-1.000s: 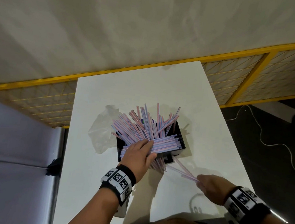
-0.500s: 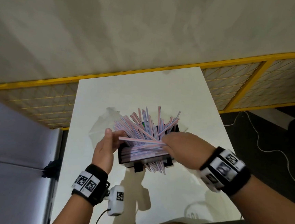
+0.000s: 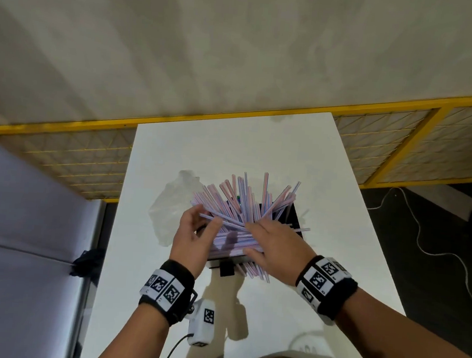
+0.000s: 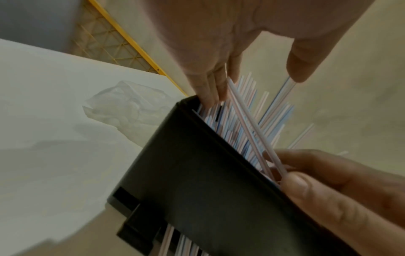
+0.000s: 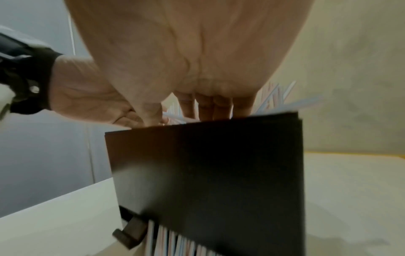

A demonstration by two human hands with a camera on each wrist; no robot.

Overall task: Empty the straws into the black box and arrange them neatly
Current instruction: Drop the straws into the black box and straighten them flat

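Standing on the white table (image 3: 261,141), the black box (image 3: 292,218) is crammed with pink and blue straws (image 3: 241,205), many fanning out above its rim. Two straws are pinched by the left hand (image 3: 192,239). The pile is pressed by the right hand (image 3: 276,246), fingers straight and together. A clear plastic bag (image 3: 169,210) is seen beside the box.

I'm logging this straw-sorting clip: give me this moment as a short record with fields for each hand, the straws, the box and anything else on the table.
left hand: at the box's left side, holding loose straws
right hand: spread flat on the pile, fingers straight
straws: heaped in the box, many fanning upward, some poking out below its front
black box: upright on the white table
plastic bag: clear, crumpled, left of the box
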